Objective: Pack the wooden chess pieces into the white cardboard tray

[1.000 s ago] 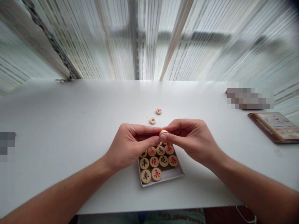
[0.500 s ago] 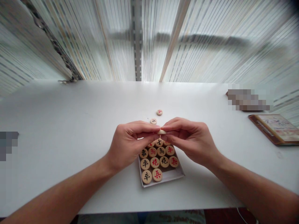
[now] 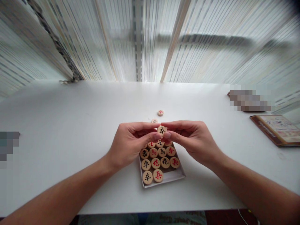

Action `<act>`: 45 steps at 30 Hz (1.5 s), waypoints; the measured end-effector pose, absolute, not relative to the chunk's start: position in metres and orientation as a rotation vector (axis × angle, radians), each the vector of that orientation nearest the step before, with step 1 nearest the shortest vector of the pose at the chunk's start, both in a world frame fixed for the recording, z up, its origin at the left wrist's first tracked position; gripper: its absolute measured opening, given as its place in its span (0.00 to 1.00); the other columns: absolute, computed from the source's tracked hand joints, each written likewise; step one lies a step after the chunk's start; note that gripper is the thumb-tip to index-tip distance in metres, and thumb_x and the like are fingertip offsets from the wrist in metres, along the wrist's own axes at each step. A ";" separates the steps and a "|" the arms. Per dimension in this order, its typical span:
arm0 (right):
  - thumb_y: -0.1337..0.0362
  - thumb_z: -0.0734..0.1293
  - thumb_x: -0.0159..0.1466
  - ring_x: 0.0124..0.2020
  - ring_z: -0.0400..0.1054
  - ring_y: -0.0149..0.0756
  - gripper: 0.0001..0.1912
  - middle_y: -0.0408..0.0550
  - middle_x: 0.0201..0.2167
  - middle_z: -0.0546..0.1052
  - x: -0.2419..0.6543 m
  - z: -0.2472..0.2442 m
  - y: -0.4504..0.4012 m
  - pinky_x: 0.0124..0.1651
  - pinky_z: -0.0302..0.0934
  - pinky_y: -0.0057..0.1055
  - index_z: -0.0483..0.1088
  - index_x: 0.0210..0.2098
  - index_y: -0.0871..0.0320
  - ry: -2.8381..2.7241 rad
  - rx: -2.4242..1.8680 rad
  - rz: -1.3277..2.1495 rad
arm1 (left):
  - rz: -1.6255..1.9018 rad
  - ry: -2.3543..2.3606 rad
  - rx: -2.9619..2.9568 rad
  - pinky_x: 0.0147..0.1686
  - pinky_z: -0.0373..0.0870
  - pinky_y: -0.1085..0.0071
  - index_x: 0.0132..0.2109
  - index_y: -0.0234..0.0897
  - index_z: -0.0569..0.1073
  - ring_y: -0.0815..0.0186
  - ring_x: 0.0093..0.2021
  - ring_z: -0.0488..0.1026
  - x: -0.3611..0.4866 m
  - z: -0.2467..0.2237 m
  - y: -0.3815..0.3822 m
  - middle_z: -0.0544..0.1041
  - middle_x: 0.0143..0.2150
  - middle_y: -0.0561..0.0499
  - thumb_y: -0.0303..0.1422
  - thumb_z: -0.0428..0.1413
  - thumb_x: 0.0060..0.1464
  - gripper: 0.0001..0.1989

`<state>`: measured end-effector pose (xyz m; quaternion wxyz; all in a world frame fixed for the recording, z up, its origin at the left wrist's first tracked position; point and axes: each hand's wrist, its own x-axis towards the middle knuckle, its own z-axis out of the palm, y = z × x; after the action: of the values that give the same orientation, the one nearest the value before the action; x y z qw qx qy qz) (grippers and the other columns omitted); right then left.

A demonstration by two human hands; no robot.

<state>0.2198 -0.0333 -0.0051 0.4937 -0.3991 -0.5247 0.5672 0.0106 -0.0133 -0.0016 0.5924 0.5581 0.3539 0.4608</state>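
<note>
Between the fingertips of my left hand (image 3: pixel 131 137) and my right hand (image 3: pixel 191 139) is a round wooden Chinese chess piece (image 3: pixel 162 130), its black character facing me. Both hands are closed in a pinch on it, one from each side. Below them lies a shallow white box (image 3: pixel 172 177) of Chinese chess pieces in rows, marked in red or black; my fingers cover part of its far rows. The nearest row holds a black-marked piece (image 3: pixel 147 177) and a red-marked piece (image 3: pixel 157 175) at its left, with bare box floor to their right.
Beyond my hands, two loose pieces lie on the white table (image 3: pixel 70 125): a red-marked one (image 3: pixel 160 112) and a black-marked one (image 3: pixel 154 121), partly hidden. A brown-edged flat box or book (image 3: pixel 276 129) lies at the right. Striped curtains (image 3: pixel 150 40) hang behind the table.
The held piece has been tilted from nearly edge-on, so its black character now faces me. My fingers shifted slightly around it. The box and loose pieces stay in place.
</note>
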 end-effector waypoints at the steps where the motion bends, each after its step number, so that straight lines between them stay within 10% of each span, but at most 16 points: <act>1: 0.63 0.84 0.59 0.33 0.85 0.38 0.14 0.49 0.35 0.89 0.221 -0.005 -0.033 0.38 0.82 0.32 0.87 0.45 0.52 -1.267 -0.970 1.393 | 1.060 0.834 1.299 0.47 0.87 0.66 0.46 0.37 0.89 0.55 0.44 0.88 0.010 -0.001 -0.013 0.89 0.43 0.43 0.32 0.77 0.47 0.17; 12: 0.62 0.85 0.57 0.35 0.84 0.35 0.19 0.48 0.35 0.88 0.220 -0.001 -0.032 0.40 0.79 0.26 0.87 0.48 0.50 -1.288 -0.962 1.484 | 1.041 0.761 1.303 0.42 0.85 0.74 0.47 0.37 0.88 0.62 0.40 0.88 0.011 -0.001 -0.012 0.90 0.42 0.44 0.34 0.73 0.56 0.12; 26: 0.47 0.79 0.63 0.18 0.68 0.27 0.23 0.45 0.17 0.76 0.220 0.001 -0.032 0.22 0.62 0.21 0.80 0.23 0.61 -1.424 -1.072 1.425 | 0.962 0.643 1.340 0.36 0.83 0.81 0.55 0.33 0.84 0.69 0.34 0.86 0.011 -0.007 -0.017 0.88 0.35 0.49 0.25 0.70 0.58 0.18; 45: 0.59 0.84 0.57 0.18 0.58 0.22 0.17 0.40 0.18 0.73 0.215 0.007 -0.039 0.19 0.50 0.20 0.76 0.25 0.62 -1.360 -1.080 1.584 | 0.955 0.610 1.560 0.39 0.83 0.84 0.51 0.34 0.85 0.66 0.39 0.88 0.013 -0.003 -0.025 0.89 0.39 0.48 0.17 0.67 0.56 0.17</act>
<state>0.2147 -0.0386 0.0071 0.3851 -0.4241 -0.5338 0.6220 0.0134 -0.0250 -0.0028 0.5702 0.6647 0.2597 0.4069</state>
